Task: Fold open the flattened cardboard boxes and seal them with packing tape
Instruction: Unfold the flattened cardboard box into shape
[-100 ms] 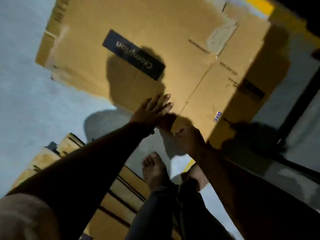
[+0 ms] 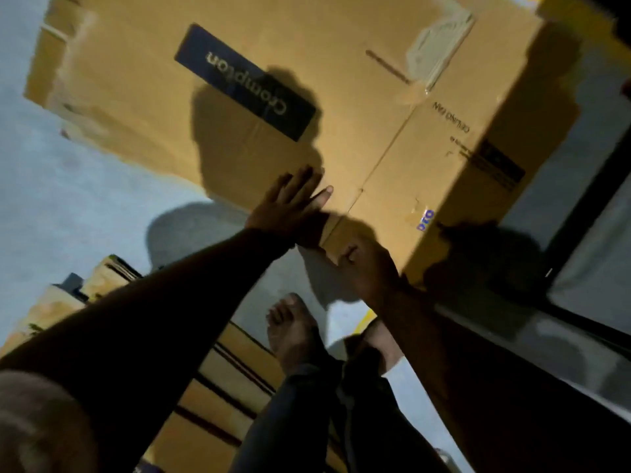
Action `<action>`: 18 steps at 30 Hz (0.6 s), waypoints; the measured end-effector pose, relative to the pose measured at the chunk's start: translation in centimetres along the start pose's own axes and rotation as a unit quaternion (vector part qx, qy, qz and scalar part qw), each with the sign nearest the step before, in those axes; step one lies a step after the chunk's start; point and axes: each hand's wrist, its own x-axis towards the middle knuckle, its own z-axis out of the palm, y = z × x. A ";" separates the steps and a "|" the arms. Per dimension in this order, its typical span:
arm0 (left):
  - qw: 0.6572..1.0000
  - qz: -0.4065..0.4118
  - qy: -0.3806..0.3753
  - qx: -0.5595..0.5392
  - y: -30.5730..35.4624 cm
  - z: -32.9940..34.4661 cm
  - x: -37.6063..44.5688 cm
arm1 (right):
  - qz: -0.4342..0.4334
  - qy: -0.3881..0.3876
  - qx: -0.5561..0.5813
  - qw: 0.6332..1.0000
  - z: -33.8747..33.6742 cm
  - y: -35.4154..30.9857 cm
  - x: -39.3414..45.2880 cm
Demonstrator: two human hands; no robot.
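A large brown cardboard box (image 2: 341, 80) with a dark blue "Crompton" label (image 2: 244, 83) stands on the pale floor and fills the upper part of the head view. My left hand (image 2: 290, 206) lies flat on its near face, fingers spread, close to the lower edge. My right hand (image 2: 367, 264) grips the box's near bottom corner, fingers curled around the edge. A strip of old clear tape (image 2: 437, 46) sticks to the box near its top right. No tape roll is visible.
A stack of flattened cardboard boxes (image 2: 218, 377) lies on the floor at lower left, under my left arm. My bare feet (image 2: 297, 329) stand between it and the box. A dark frame (image 2: 580, 213) runs along the right side.
The box's near corner has shifted slightly toward me and my hands sit a little lower on it; the grip is the same.
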 end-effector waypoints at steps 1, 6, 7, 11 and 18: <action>0.999 0.000 0.023 -0.025 -0.3 0.3 0.5 | 0.013 0.003 -0.002 1.000 0.1 -0.3 0.1; 0.984 0.088 0.118 -0.100 -2.2 1.3 0.8 | 0.075 0.050 -0.058 0.994 0.6 0.2 -0.8; 0.984 0.106 0.120 -0.083 -2.5 0.8 0.7 | 0.075 0.065 -0.069 0.993 0.6 0.1 -0.7; 0.972 0.191 0.129 -0.037 -3.4 -1.2 -0.5 | -0.031 0.165 -0.179 0.969 -0.4 -0.4 -0.9; 0.963 0.183 0.171 -0.096 -2.9 -14.5 -0.8 | 0.030 0.143 -0.180 0.973 -3.0 -3.2 -3.0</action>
